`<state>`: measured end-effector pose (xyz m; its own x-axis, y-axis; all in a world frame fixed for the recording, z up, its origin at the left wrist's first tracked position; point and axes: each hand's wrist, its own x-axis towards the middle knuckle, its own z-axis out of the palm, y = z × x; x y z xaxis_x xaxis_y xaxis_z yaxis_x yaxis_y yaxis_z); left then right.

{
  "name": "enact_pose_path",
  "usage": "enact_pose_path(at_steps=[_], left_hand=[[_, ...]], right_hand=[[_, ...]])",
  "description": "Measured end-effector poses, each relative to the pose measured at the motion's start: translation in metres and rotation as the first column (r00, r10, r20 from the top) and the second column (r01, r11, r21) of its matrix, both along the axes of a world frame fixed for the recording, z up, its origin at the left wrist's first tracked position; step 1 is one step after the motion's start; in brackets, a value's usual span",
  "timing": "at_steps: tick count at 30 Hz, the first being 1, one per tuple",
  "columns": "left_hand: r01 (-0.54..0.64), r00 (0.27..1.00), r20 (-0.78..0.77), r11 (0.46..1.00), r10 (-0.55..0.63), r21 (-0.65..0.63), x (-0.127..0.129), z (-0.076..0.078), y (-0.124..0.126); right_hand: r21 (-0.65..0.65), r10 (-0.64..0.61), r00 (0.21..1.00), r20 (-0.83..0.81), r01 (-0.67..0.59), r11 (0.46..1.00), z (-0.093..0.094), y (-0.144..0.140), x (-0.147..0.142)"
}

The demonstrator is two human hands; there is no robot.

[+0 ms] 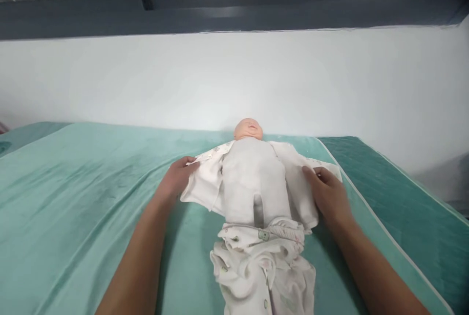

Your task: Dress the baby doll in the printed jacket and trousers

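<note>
A baby doll [248,129] lies on its back in the middle, its head toward the wall and its front plain white. Under and beside it spreads a white baby shirt [205,183], with small prints showing along its edges. My left hand [180,174] pinches the shirt at the left side. My right hand [327,192] is closed on the shirt's right side, beside the doll's body. Printed white baby pants [262,266] lie bunched around the doll's lower end and reach toward me. The doll's hands and feet are hidden.
A light green sheet [91,198] with shallow wrinkles covers the bed. Darker green cloth [403,207] lies beyond a pale seam on the right. Behind the doll's head stands a white wall [220,80], with a dark-framed barred window [227,12] above.
</note>
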<state>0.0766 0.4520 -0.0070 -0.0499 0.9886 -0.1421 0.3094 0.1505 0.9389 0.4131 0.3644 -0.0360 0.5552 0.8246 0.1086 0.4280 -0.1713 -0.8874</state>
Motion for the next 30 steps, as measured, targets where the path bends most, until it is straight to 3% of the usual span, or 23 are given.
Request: enact_pose_path(at_steps=[2, 4, 6, 9, 12, 16, 18, 20, 23, 26, 28, 30], left_hand=[[-0.067, 0.942, -0.322, 0.994, 0.092, 0.089, -0.010, -0.005, 0.004], [-0.079, 0.787, -0.598, 0.986, 0.151, 0.145, -0.013, -0.011, 0.006], [-0.069, 0.647, -0.748, 0.988, 0.149, 0.137, -0.011, -0.013, 0.004], [-0.066, 0.528, -0.839, 0.991, 0.134, 0.117, -0.006, -0.011, -0.003], [-0.041, 0.467, -0.877, 0.993, 0.117, 0.111, -0.007, -0.006, -0.009], [-0.036, 0.411, -0.902, 0.991, 0.131, 0.128, -0.010, -0.002, -0.016], [-0.007, 0.379, -0.911, 0.985, 0.160, 0.170, -0.007, -0.002, -0.019], [0.036, 0.344, -0.915, 0.971, 0.210, 0.236, -0.002, -0.004, -0.021], [0.150, 0.350, -0.883, 0.912, 0.313, 0.382, 0.010, -0.009, -0.019], [0.345, 0.464, -0.819, 0.783, 0.336, 0.517, 0.023, -0.014, -0.014], [0.487, 0.564, -0.795, 0.689, 0.223, 0.538, 0.031, -0.019, -0.010], [0.573, 0.626, -0.777, 0.633, 0.071, 0.520, 0.038, -0.024, -0.007]], right_hand=[[-0.079, -0.026, 0.983, 0.182, 0.041, 0.996, -0.003, 0.004, 0.021], [-0.189, 0.026, 0.931, 0.365, 0.047, 0.981, -0.006, 0.008, 0.041], [-0.306, 0.071, 0.888, 0.453, 0.080, 0.949, -0.009, 0.010, 0.055], [-0.385, 0.024, 0.846, 0.533, 0.218, 0.897, -0.010, 0.006, 0.062], [-0.336, -0.015, 0.795, 0.606, 0.273, 0.901, -0.008, 0.000, 0.059], [-0.171, -0.047, 0.705, 0.708, 0.236, 0.957, -0.009, -0.001, 0.052], [-0.019, -0.079, 0.677, 0.731, 0.135, 0.991, -0.010, 0.001, 0.042], [0.067, 0.002, 0.708, 0.707, -0.070, 0.995, -0.009, 0.001, 0.028], [-0.084, 0.373, 0.679, 0.632, -0.418, 0.904, -0.004, -0.003, 0.003], [-0.261, 0.580, 0.595, 0.557, -0.538, 0.802, 0.002, -0.010, -0.014], [-0.288, 0.615, 0.592, 0.521, -0.557, 0.779, 0.005, -0.013, -0.018], [-0.306, 0.658, 0.586, 0.474, -0.591, 0.746, 0.007, -0.014, -0.018]])
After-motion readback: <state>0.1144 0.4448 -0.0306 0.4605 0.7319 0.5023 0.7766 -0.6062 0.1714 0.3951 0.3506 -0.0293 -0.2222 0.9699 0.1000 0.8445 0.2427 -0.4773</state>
